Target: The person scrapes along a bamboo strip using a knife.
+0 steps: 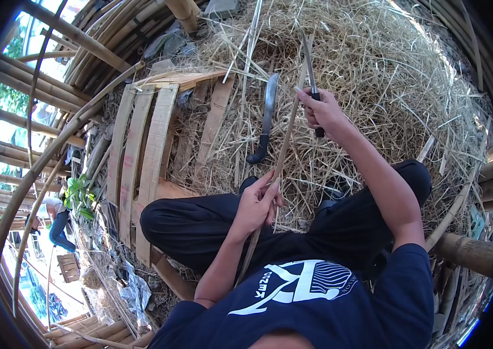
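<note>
My left hand (256, 203) is closed round the lower part of a long, thin bamboo strip (285, 143), which slants up and away from my lap. Farther up, my right hand (327, 115) grips the black handle of a knife (309, 63). Its narrow blade points away from me, close alongside the strip's upper end. The right thumb lies against the strip; whether the blade's edge touches it, I cannot tell. Left of the strip, a machete (269, 104) with a curved dark handle lies on the shavings, held by neither hand.
Pale bamboo shavings (386, 87) cover the ground before my crossed legs. A slatted wooden crate (156, 134) stands to my left. Bamboo poles (43, 87) form a railing at far left, with another person (58, 224) beyond. A thick pole (473, 254) juts in at right.
</note>
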A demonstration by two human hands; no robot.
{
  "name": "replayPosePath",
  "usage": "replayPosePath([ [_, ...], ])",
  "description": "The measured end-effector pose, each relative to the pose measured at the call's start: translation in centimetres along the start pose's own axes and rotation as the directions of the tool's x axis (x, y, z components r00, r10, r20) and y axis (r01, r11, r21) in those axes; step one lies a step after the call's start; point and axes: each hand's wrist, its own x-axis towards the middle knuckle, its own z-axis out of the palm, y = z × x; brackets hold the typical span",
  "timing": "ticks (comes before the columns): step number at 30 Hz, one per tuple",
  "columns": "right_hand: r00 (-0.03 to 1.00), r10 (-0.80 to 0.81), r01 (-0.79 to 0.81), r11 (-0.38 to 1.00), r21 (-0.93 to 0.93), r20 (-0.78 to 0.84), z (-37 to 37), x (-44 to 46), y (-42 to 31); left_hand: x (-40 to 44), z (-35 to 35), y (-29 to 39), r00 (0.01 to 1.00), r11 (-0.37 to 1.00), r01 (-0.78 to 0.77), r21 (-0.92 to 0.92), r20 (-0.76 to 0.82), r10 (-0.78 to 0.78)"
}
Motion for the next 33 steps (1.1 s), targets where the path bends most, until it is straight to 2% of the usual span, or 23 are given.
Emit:
replayPosePath([
  [1, 1.000, -0.014, 0.014, 0.993, -0.119, 0.001, 0.0, -0.2, -0.2, 0.4, 0.1, -0.4, 1.000, 1.000, -0.003, 0.000, 0.002, 0.003],
  [2, 1.000, -0.026, 0.026, 0.972, -0.235, 0.003, 0.1, -0.5, -0.3, 0.9, 0.2, -1.3, 0.987, 0.980, -0.129, 0.154, -0.078, 0.142],
  [3, 1.000, -0.025, 0.026, 0.971, -0.237, 0.007, 0.3, -1.0, -0.7, 1.2, 0.4, -1.8, 0.947, 0.920, -0.235, 0.312, -0.139, 0.289],
  [4, 0.987, -0.147, 0.157, 0.791, -0.592, 0.065, 0.8, -1.8, -1.4, 1.4, 0.6, -1.8, 0.946, 0.921, -0.235, 0.311, -0.145, 0.290],
  [5, 0.958, -0.235, 0.261, 0.473, -0.842, 0.166, 1.3, -2.6, -1.9, 1.6, 0.7, -1.7, 0.912, 0.871, -0.245, 0.427, -0.203, 0.356],
  [6, 0.969, -0.111, 0.246, 0.406, -0.880, 0.220, 1.8, -3.4, -2.3, 1.9, 0.7, -1.5, 0.870, 0.808, -0.242, 0.537, -0.248, 0.425],
  [7, 0.969, -0.108, 0.248, 0.405, -0.880, 0.223, 2.0, -4.1, -1.8, 2.0, 0.6, -1.4, 0.870, 0.810, -0.239, 0.535, -0.253, 0.424],
  [9, 0.902, -0.087, 0.430, 0.135, -0.892, 0.422, 2.2, -5.2, -0.5, 2.2, 0.5, -1.0, 0.836, 0.770, -0.208, 0.603, -0.299, 0.460],
  [12, 0.880, 0.017, 0.472, 0.097, -0.876, 0.476, 2.4, -6.3, 0.9, 2.4, 0.0, -0.7, 0.812, 0.744, -0.223, 0.629, -0.302, 0.499],
  [15, 0.868, 0.043, 0.486, 0.136, -0.863, 0.495, 2.2, -6.4, 2.5, 2.2, 0.0, -0.4, 0.841, 0.730, -0.166, 0.663, -0.292, 0.456],
  [22, 0.861, 0.065, 0.502, 0.048, -0.864, 0.504, 1.2, -4.9, 3.5, 1.9, -0.1, -1.6, 0.831, 0.727, -0.185, 0.662, -0.289, 0.475],
  [24, 0.866, 0.100, 0.490, 0.031, -0.871, 0.491, 1.2, -4.8, 3.3, 1.5, -0.4, -1.4, 0.865, 0.748, -0.129, 0.651, -0.295, 0.406],
  [26, 0.856, 0.069, 0.516, -0.040, -0.856, 0.513, 0.8, -4.4, 3.2, 1.1, -0.5, -1.0, 0.875, 0.740, -0.084, 0.667, -0.305, 0.375],
  [27, 0.912, 0.102, 0.400, 0.002, -0.916, 0.398, 0.4, -3.7, 3.4, 1.0, -0.6, -0.9, 0.884, 0.728, -0.044, 0.684, -0.313, 0.347],
  [28, 0.950, 0.141, 0.275, 0.039, -0.961, 0.277, -0.1, -2.7, 3.2, 0.9, -1.0, -1.9, 0.849, 0.772, -0.145, 0.619, -0.323, 0.419],
  [29, 0.981, 0.115, 0.168, -0.075, -0.983, 0.159, -1.7, -1.3, 1.7, 0.0, -1.0, -2.7, 0.851, 0.770, -0.146, 0.622, -0.318, 0.418],
  [30, 0.991, 0.071, -0.115, 0.064, -0.991, -0.110, -3.9, 0.2, 0.7, -1.3, -0.7, -3.2, 0.869, 0.769, -0.154, 0.620, -0.286, 0.404],
  [31, 0.976, 0.009, -0.218, 0.147, -0.965, -0.219, -7.1, 1.8, -1.1, -2.7, -0.5, -3.5, 0.886, 0.771, -0.156, 0.617, -0.257, 0.385],
  [32, 0.927, -0.102, -0.346, 0.144, -0.927, -0.362, -10.8, 3.5, -1.5, -3.9, -0.1, -3.2, 0.908, 0.815, -0.108, 0.569, -0.277, 0.313],
  [33, 0.853, -0.345, -0.326, 0.233, -0.916, -0.392, -12.2, 3.3, -2.1, -4.1, -0.4, -3.2, 0.907, 0.814, -0.104, 0.571, -0.281, 0.313],
])
